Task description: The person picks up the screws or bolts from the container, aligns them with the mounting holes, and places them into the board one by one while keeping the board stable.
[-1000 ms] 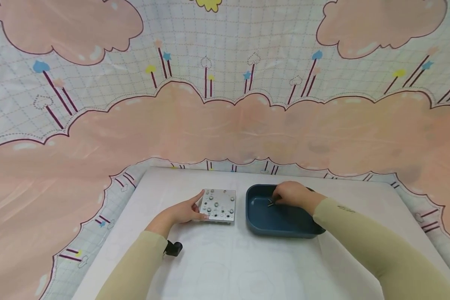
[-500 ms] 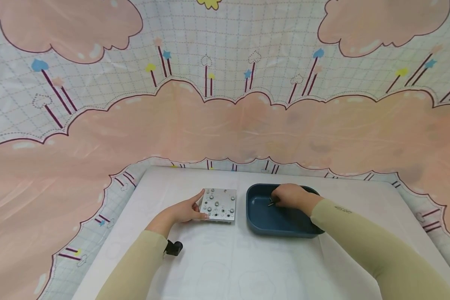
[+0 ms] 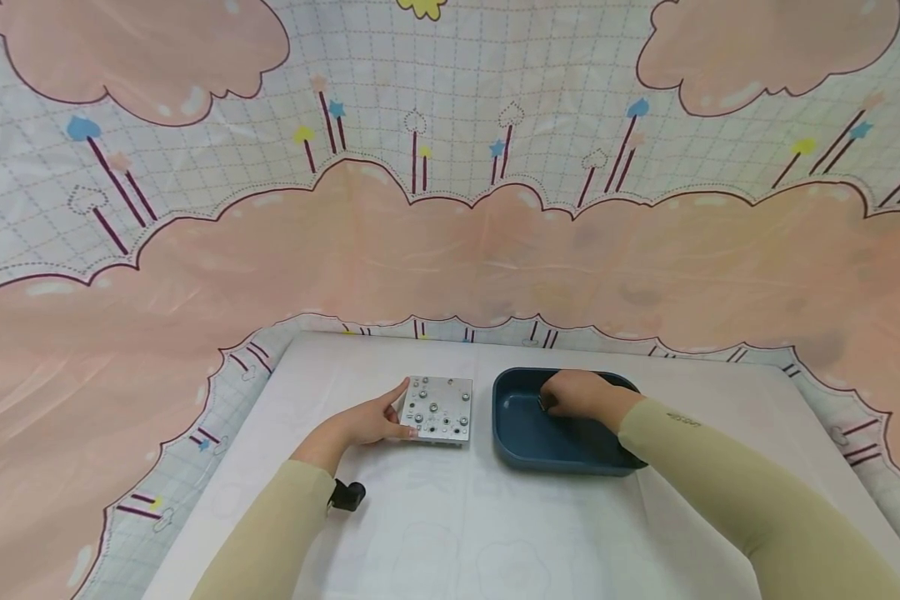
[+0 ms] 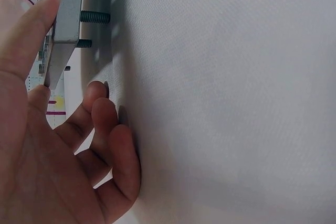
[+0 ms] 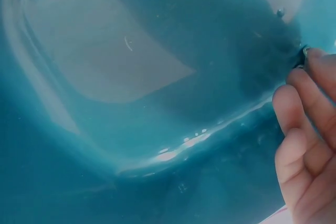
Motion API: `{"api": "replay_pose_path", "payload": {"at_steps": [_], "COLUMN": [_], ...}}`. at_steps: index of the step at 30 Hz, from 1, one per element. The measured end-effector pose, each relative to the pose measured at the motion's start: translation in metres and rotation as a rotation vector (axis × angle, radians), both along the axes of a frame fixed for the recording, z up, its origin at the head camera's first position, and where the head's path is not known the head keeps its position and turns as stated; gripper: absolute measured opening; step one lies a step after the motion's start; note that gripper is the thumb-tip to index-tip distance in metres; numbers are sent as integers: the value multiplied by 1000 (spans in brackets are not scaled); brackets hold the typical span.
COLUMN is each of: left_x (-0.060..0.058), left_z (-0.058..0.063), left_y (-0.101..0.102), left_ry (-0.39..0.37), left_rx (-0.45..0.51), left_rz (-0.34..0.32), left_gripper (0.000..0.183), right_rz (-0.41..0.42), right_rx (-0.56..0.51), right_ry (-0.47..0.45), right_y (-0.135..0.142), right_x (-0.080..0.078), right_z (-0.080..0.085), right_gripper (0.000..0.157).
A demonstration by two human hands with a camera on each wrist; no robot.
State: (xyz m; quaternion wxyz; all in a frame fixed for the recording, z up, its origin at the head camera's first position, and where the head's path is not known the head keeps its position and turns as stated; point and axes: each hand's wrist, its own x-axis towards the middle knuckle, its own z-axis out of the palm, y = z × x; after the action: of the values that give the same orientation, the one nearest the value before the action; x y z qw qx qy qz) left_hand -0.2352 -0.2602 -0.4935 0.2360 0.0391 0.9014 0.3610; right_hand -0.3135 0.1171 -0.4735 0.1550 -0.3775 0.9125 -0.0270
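Observation:
My left hand (image 3: pixel 369 422) holds the left side of a square silver metal block (image 3: pixel 442 404) by thumb and index finger. Screw heads and holes dot its top face. The left wrist view shows threaded screw ends (image 4: pixel 95 17) sticking out beneath the block, while the other fingers curl beside it near the tabletop. To the right, my right hand (image 3: pixel 581 393) reaches into a dark blue tray (image 3: pixel 562 467). Its fingertips pinch a small metal screw (image 5: pixel 304 54), mostly hidden by the fingers.
The tray's raised wall surrounds the right hand. A small dark round spot (image 5: pixel 280 12) shows on the tray floor. A black wrist camera (image 3: pixel 347 497) juts from the left sleeve. White sheeting covers the table (image 3: pixel 450 533), and a printed cloth (image 3: pixel 450 258) hangs behind.
My right hand has shifted slightly left inside the tray, and the screw that showed beyond its fingertips is now mostly covered. My left hand and the block stay put.

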Motion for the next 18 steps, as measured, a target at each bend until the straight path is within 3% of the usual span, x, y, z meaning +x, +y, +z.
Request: {"api": "replay_pose_path", "payload": {"at_steps": [10,18], "left_x": [-1,-1], "left_z": [-2,-2], "left_y": [-2,-1], "left_ry": [6,-1], "left_rx": [-5,-1], "left_rz": [-1,-1], "left_gripper": [108,108], "right_rz": [-7,85], "right_rx": [-44,-43], "right_ry": [-38,35], "right_y": [-6,-14], "right_x": [0,-3], "right_z": [0,-2], "right_gripper": [7,13]}}
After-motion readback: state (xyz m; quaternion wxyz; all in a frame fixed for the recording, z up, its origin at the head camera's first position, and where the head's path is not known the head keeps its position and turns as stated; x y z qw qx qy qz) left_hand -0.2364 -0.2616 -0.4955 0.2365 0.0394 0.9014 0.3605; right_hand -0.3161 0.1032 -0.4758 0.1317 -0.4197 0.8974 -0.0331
